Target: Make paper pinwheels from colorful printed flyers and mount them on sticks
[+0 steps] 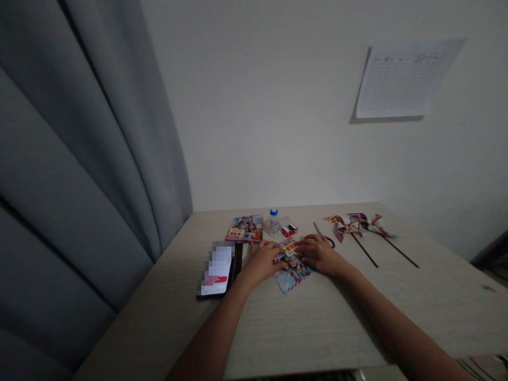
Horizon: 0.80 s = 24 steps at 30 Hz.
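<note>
A colourful printed paper flyer (292, 269) lies at an angle on the table between my hands, with a yellow price patch near its far end. My left hand (262, 260) holds its left edge, thumb and fingertips on the paper. At the right edge, my right hand (319, 255) grips the flyer with bent fingers. Parts of both edges are hidden under the fingers. Just beyond my right hand lie scissors (318, 229), their handles partly covered by it. A phone (217, 270) with a lit, blurred screen lies left of my left hand.
A stack of similar flyers (245, 228) lies at the back left. Beside it stand a blue-capped bottle (273, 222) and a small red box (289, 229). Paper pinwheels (349, 224) on dark sticks lie at the right. A grey curtain (99, 132) hangs along the left.
</note>
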Motion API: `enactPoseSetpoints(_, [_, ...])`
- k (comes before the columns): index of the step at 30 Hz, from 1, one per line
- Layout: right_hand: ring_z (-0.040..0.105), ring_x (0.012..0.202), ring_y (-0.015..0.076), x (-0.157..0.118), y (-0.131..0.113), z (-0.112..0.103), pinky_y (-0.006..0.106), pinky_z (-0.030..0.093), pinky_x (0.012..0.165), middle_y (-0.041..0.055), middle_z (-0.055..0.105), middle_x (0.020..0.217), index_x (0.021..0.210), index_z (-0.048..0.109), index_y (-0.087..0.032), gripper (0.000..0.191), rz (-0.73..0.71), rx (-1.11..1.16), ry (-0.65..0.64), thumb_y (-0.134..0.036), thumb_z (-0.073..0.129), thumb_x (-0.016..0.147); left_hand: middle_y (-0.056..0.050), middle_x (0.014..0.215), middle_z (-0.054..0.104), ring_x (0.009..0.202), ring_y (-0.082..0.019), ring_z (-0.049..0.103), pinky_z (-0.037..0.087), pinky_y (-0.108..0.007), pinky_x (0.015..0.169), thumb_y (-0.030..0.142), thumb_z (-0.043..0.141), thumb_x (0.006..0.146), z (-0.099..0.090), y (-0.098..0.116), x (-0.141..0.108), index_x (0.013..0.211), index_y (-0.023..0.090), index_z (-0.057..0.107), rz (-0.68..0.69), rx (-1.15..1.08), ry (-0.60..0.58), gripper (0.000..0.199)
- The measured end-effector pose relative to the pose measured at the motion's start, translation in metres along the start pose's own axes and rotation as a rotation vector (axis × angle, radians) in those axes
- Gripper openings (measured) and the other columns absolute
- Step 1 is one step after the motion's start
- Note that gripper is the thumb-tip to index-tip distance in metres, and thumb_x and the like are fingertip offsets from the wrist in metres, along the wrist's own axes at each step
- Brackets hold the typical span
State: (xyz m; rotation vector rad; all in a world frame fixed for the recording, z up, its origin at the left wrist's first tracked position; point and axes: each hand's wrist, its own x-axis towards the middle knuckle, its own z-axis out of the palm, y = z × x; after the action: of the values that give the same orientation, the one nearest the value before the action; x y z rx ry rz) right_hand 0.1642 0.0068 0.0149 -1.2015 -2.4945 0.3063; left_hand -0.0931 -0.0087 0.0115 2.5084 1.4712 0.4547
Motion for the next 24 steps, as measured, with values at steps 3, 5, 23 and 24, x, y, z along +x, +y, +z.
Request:
enactPoseSetpoints(3, [0.045,0.134,0.0311,0.001,0.001,0.001,0.057,0.031,0.111,0.0015,0.065,0.138,0.123,0.071,-0.034,0.033,0.021,0.011,-0.024,-0.031,0.059,0.092,-0.003,0.128,0.064,0.125,-0.029,0.048,0.033,-0.046,0.109,0.05,0.072,0.085,-0.001,-0.001,0.0,0.121,0.031,0.07,-0.01,0.006,-0.001,0.041])
enactPoseSetpoints(5, [0.044,0.136,0.0308,0.002,0.004,0.003,0.057,0.031,0.112,0.0011,0.064,0.14,0.126,0.069,-0.033,0.037,0.018,0.02,-0.027,-0.025,0.057,0.091,-0.003,0.125,0.065,0.124,-0.029,0.048,0.031,-0.047,0.109,0.051,0.072,0.084,-0.002,-0.001,0.001,0.119,0.032,0.072,-0.014,0.0,0.004,0.039])
enactPoseSetpoints(23, [0.051,0.13,0.0281,0.006,0.021,0.025,0.054,0.044,0.108,0.0031,0.068,0.132,0.126,0.068,-0.033,0.044,-0.12,0.072,0.161,-0.011,0.055,0.091,-0.006,0.109,0.068,0.112,-0.027,0.057,0.036,-0.047,0.106,0.036,0.067,0.09,0.003,-0.002,0.006,0.109,0.027,0.076,-0.064,0.02,0.182,0.023])
enactPoseSetpoints(24, [0.053,0.128,0.0281,0.007,0.022,0.025,0.053,0.045,0.106,0.0041,0.07,0.129,0.125,0.07,-0.031,0.039,-0.116,0.074,0.177,-0.014,0.056,0.092,-0.007,0.109,0.068,0.112,-0.026,0.057,0.036,-0.045,0.106,0.034,0.067,0.09,0.006,-0.002,0.008,0.108,0.025,0.076,-0.076,0.018,0.24,0.022])
